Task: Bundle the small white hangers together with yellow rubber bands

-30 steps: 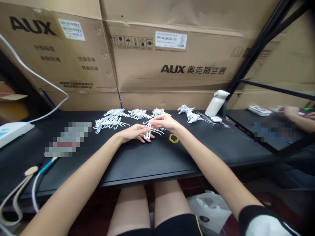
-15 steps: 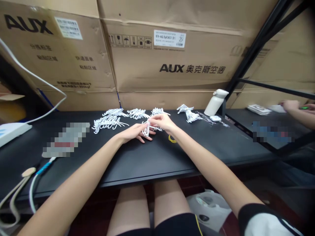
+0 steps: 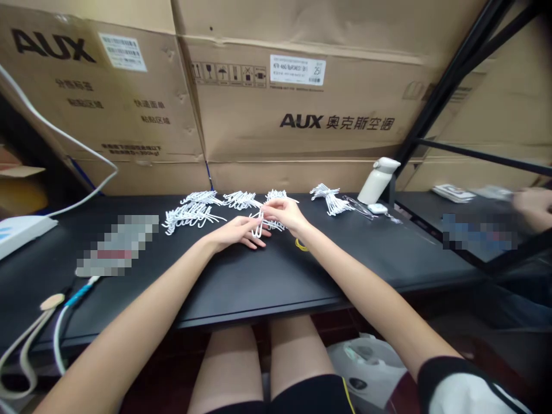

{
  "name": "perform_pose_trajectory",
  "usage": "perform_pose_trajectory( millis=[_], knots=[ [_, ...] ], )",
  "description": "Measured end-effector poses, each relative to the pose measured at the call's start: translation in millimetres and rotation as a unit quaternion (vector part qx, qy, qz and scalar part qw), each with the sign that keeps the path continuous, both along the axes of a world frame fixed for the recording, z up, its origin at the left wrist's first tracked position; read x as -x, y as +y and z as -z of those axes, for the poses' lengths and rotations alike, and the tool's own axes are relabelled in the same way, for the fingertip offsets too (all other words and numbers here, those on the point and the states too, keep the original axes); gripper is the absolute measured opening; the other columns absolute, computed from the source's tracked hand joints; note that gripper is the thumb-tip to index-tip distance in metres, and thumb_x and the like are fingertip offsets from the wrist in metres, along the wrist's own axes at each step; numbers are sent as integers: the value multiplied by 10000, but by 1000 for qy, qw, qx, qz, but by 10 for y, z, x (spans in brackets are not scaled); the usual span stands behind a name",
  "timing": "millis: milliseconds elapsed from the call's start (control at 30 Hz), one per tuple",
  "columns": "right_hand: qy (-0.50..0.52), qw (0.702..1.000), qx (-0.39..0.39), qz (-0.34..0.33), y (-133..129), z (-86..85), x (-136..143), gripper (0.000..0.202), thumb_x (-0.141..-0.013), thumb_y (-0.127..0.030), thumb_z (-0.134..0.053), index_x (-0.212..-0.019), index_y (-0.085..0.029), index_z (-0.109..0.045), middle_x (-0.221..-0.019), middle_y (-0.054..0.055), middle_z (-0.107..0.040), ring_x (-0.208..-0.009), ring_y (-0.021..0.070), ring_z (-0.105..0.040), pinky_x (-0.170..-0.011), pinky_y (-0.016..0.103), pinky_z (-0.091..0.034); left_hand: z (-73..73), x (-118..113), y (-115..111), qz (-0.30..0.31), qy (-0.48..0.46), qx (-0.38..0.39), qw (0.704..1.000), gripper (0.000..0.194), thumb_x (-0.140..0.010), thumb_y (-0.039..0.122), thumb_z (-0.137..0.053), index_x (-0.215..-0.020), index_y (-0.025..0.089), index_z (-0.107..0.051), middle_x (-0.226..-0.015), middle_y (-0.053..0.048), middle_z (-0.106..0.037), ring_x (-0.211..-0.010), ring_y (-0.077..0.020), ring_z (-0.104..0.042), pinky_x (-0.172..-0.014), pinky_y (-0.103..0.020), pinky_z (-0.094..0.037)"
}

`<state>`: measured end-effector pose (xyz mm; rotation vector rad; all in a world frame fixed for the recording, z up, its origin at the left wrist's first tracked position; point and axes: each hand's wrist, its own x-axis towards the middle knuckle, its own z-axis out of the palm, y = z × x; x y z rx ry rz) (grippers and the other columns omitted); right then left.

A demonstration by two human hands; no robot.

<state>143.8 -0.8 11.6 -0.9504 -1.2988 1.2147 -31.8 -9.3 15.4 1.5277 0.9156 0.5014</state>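
Observation:
Between my two hands are a few white hooks [image 3: 257,229], upright over the black table. My right hand [image 3: 282,214] pinches them at the top. My left hand [image 3: 238,233] lies low beside them, its fingers spread and partly behind the hooks; whether it grips any is unclear. More white hooks [image 3: 276,225] lie partly hidden behind my right hand. Further back are piles of white hooks [image 3: 192,217], [image 3: 241,199] and a bundle [image 3: 331,198] gathered at its middle. Yellow rings [image 3: 301,245] lie under my right wrist.
A white bottle [image 3: 379,180], a white case [image 3: 377,209] and glasses [image 3: 360,208] stand or lie at the back right. On the left are a blurred-out device [image 3: 118,245], cables and a white power strip [image 3: 26,233]. Another person's hand [image 3: 535,208] is at far right.
My hands have barely moved; fewer hooks show fanned out between them. The other person's hand at far right has moved lower and nearer. The view has shifted slightly.

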Motion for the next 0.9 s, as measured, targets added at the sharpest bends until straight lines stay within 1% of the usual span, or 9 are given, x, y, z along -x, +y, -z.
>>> perform_pose_trajectory(
  millis=[100, 167, 267, 333, 433, 533, 633, 767, 900],
  knots=[
    [27, 1000, -5, 13, -13, -13, 22, 207, -604, -298, -793, -693, -156, -672, -676, 4, -662, -678, 138, -634, -745, 308, -562, 24, -3, 24, -11, -18, -4, 1000, 515, -815, 573, -557, -1052, 120, -622, -990, -139, -703, -679, -172, -683, -627, -277, -546],
    [44, 999, -2, 16, -23, -22, 34, 209, -602, -302, -793, -689, -157, -670, -676, 1, -660, -671, 137, -632, -757, 314, -557, 29, -2, 35, -7, -37, 0, 999, 506, -817, 567, -558, -1043, 118, -620, -939, -121, -702, -614, -145, -658, -604, -273, -542],
    [50, 999, 13, 12, -40, -41, 39, 173, -624, -269, -776, -695, -149, -673, -683, 8, -669, -676, 141, -642, -775, 319, -550, 26, 1, 40, 6, -50, 20, 999, 509, -822, 568, -550, -1044, 115, -619, -930, -125, -704, -594, -138, -645, -588, -274, -533],
    [46, 999, 25, 9, -49, -55, 35, 122, -650, -227, -753, -700, -142, -682, -686, 15, -677, -670, 143, -646, -767, 316, -548, 25, 6, 42, 9, -47, 33, 998, 515, -821, 574, -546, -1038, 113, -622, -955, -141, -710, -623, -152, -657, -589, -273, -530],
    [40, 998, 38, 1, -52, -67, 21, 68, -674, -189, -726, -705, -136, -695, -690, 25, -692, -665, 148, -648, -737, 304, -546, 26, 15, 46, 17, -43, 45, 998, 533, -824, 592, -526, -1047, 119, -627, -1025, -162, -708, -723, -191, -689, -611, -273, -531],
    [38, 998, 43, -4, -35, -60, 8, 81, -657, -191, -739, -707, -138, -703, -691, 29, -700, -671, 152, -655, -724, 298, -545, 23, 14, 45, 20, -37, 48, 998, 565, -823, 608, -514, -1083, 119, -626, -1064, -175, -700, -847, -236, -697, -651, -284, -534],
    [38, 999, 34, -8, -12, -36, 4, 125, -627, -211, -764, -712, -139, -707, -711, 29, -704, -676, 153, -657, -739, 309, -547, 21, 5, 45, 4, -36, 32, 999, 589, -808, 606, -540, -1135, 122, -617, -1078, -176, -697, -934, -262, -685, -701, -305, -539],
    [35, 999, 21, -4, 9, -14, 0, 165, -594, -245, -786, -708, -150, -713, -725, 22, -705, -684, 150, -652, -764, 324, -549, 31, 6, 62, -29, -45, -10, 999, 584, -782, 589, -587, -1138, 129, -638, -1075, -159, -701, -953, -262, -679, -736, -328, -548],
    [20, 1000, 18, -10, 23, -31, -41, 195, -584, -271, -795, -710, -141, -720, -734, 31, -706, -683, 146, -643, -743, 315, -543, 48, 21, 81, -29, -40, -20, 999, 565, -754, 582, -623, -1099, 136, -665, -1042, -140, -712, -931, -258, -685, -743, -337, -556]
  ],
)
